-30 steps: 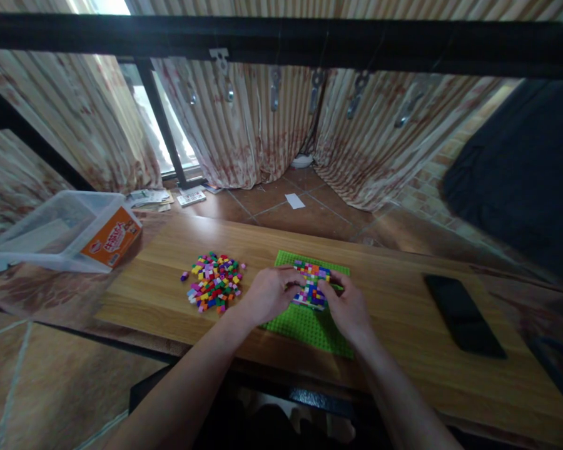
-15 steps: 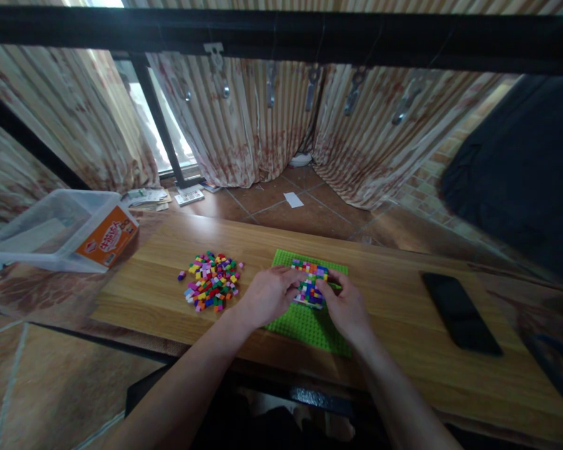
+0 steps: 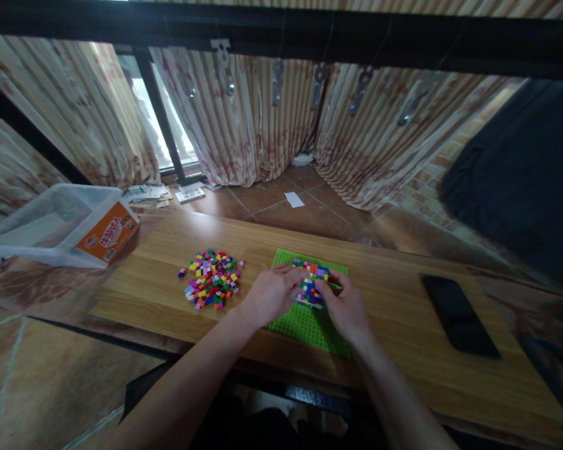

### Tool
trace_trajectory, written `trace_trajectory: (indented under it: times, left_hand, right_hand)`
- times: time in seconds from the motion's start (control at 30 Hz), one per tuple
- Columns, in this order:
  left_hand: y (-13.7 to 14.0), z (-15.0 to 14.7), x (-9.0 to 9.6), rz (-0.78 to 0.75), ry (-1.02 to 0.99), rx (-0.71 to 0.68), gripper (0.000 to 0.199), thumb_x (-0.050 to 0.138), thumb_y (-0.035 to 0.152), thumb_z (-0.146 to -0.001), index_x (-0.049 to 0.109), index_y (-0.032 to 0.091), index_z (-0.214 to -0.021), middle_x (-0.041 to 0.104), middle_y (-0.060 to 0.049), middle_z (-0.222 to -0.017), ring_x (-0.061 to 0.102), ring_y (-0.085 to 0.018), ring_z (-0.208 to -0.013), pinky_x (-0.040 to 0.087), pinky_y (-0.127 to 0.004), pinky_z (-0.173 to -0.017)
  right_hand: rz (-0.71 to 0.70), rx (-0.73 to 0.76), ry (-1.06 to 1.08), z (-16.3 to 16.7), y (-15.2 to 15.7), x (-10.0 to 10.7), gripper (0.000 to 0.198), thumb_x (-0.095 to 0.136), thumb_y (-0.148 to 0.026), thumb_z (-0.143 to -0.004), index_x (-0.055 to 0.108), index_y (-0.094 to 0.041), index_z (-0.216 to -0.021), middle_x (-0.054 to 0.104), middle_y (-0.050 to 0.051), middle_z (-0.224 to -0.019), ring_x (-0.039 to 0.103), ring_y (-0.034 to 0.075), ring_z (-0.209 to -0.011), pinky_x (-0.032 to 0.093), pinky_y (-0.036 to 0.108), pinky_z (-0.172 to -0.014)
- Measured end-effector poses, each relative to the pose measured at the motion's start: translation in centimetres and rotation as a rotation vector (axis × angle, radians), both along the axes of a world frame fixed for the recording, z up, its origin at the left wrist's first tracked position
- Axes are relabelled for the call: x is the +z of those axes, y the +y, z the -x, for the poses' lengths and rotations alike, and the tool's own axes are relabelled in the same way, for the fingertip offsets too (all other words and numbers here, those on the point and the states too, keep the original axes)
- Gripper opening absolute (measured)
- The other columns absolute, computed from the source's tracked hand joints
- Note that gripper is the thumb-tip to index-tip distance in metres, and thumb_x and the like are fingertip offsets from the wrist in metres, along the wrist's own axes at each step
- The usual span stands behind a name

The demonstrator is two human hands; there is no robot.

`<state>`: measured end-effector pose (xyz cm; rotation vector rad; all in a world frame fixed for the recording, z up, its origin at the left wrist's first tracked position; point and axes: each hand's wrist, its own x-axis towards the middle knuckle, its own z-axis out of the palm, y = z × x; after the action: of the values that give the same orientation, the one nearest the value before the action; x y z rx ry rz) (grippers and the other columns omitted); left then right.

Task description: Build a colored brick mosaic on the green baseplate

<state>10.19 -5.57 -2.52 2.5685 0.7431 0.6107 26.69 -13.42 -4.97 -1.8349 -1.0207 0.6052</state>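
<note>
Arms, one pair, bare where visible: left forearm (image 3: pixel 192 381), slanting up and rightward from the lower edge; right forearm (image 3: pixel 390 387), slanting up and leftward from the lower edge. Wrists, two, nearly straight. Left hand (image 3: pixel 273 295), back upward, fingers bent and reaching toward the right hand (image 3: pixel 348 306), fingertips partly hidden from view. Right hand: thumb angled inward, forefinger arched beyond it, other fingers largely concealed. Hands near each other, facing, apart

Brick block (image 3: pixel 311 289) held between left hand (image 3: pixel 271 292) and right hand (image 3: pixel 348 305) over green baseplate (image 3: pixel 309 328), 5 o'clock; loose bricks (image 3: pixel 213 281) heaped, 8 o'clock
</note>
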Motion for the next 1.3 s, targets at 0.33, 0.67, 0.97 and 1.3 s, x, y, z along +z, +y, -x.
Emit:
trace_trajectory:
  times: [0.33,0.67,0.97,1.3]
  left_hand:
    - [-0.4,-0.1,-0.1,0.010,0.027,0.082,0.038,0.050,0.017,-0.092,0.056,0.021,-0.129,0.071,-0.005,-0.097,0.066,-0.019,-0.093,0.053,-0.031,-0.086]
    - [-0.4,-0.3,-0.5,0.013,0.017,0.089,0.041,0.047,0.017,-0.093,0.051,0.020,-0.134,0.071,-0.007,-0.101,0.066,-0.019,-0.090,0.053,-0.032,-0.086]
    - [-0.5,-0.5,-0.7,0.021,0.011,0.118,0.042,0.047,0.016,-0.091,0.052,0.019,-0.133,0.070,-0.009,-0.100,0.066,-0.020,-0.089,0.054,-0.032,-0.085]
    - [1.1,1.2,0.7,0.135,-0.069,0.140,0.033,0.051,0.015,-0.088,0.062,0.021,-0.119,0.073,-0.003,-0.094,0.067,-0.016,-0.085,0.053,-0.027,-0.082]
  right_hand:
    - [-0.010,-0.053,-0.018,1.5,0.2,-0.2,0.072,0.066,-0.051,-0.074,0.049,-0.015,-0.134,0.064,0.017,-0.124,0.063,0.030,-0.109,0.046,0.048,-0.099]
    - [-0.032,-0.069,-0.051,1.8,0.6,-0.6,0.069,0.067,-0.045,-0.072,0.051,-0.017,-0.133,0.067,0.014,-0.121,0.064,0.030,-0.109,0.049,0.045,-0.095]
    - [-0.038,-0.077,-0.053,2.0,0.8,-0.5,0.066,0.067,-0.042,-0.071,0.053,-0.018,-0.130,0.068,0.013,-0.117,0.065,0.029,-0.105,0.050,0.044,-0.093]
    - [0.026,-0.051,0.137,1.3,0.3,-0.3,0.075,0.064,-0.059,-0.076,0.047,-0.015,-0.135,0.064,0.017,-0.124,0.066,0.029,-0.108,0.050,0.045,-0.096]
